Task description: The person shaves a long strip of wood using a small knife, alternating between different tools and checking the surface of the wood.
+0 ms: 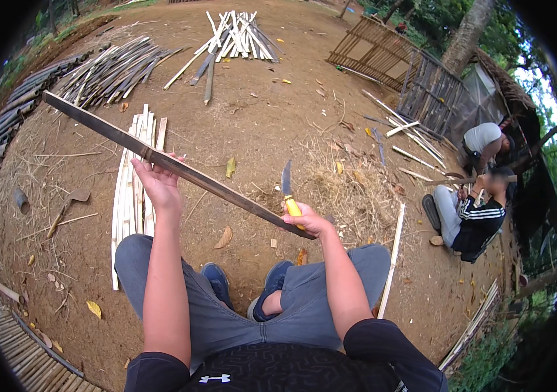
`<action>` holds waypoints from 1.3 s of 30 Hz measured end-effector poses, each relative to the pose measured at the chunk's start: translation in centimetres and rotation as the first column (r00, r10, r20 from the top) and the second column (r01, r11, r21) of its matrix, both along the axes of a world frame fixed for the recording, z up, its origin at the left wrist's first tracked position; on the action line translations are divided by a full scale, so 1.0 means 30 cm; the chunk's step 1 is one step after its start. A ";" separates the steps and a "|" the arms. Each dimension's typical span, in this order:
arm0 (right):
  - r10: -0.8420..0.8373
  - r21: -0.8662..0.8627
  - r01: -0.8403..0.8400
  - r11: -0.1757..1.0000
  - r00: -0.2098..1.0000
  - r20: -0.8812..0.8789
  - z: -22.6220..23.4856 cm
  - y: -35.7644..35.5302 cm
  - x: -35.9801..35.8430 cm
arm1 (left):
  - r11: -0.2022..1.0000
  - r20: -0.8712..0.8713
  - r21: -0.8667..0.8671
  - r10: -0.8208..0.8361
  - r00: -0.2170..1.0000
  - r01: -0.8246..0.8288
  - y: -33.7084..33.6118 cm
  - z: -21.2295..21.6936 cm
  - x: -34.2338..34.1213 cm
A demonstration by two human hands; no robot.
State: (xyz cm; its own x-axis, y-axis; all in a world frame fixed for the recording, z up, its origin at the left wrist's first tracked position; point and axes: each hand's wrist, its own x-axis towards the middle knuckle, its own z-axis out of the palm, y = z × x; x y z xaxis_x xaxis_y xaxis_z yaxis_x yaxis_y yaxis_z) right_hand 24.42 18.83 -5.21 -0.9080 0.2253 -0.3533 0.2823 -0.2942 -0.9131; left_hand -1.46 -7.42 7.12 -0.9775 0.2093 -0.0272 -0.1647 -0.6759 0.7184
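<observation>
Dark, weathered bamboo makes up the long slat (pixel 161 159) that we find held slantwise above the bare earth ground (pixel 272 117), its far end high toward the left and its near end low by the right hand. The left hand (pixel 157 183) supports the slat from beneath near its middle, palm up, with the fingers curled over the slat's far edge. The right hand (pixel 308 221) is closed around the yellow handle of a knife (pixel 288 193), whose blade stands upright just beyond the slat's near end; we cannot tell whether this hand also touches the slat. Both forearms come in from the lower edge above grey-trousered knees and blue shoes (pixel 246 291). On the ground directly below the left hand lies a row of pale split strips (pixel 136 189), side by side. A further pale strip (pixel 393 258) lies just beside the right knee. Toward the far left edge of the ground we note a heap of dark bamboo lengths (pixel 105 72), and at the far edge a crossed pile of light slats (pixel 236 36). Well apart at the right, a seated person (pixel 471 219) in a dark striped top works beside another bent person (pixel 484 140), near a woven bamboo fence panel (pixel 399 72).
</observation>
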 end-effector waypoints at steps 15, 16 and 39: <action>0.019 0.028 -0.019 0.999 1.000 -0.010 -0.011 -0.024 -0.012 | 0.996 -0.075 -0.083 0.035 0.997 -0.042 -0.009 -0.016 0.014; 0.018 0.036 -0.017 0.999 1.000 -0.008 -0.021 -0.021 -0.014 | 0.992 -0.109 -0.108 0.055 0.992 -0.067 -0.006 -0.021 0.014; 0.081 -0.142 -0.072 0.987 0.995 0.059 -0.064 -0.053 -0.031 | 0.993 0.046 0.093 0.071 0.996 -0.076 0.001 -0.032 -0.017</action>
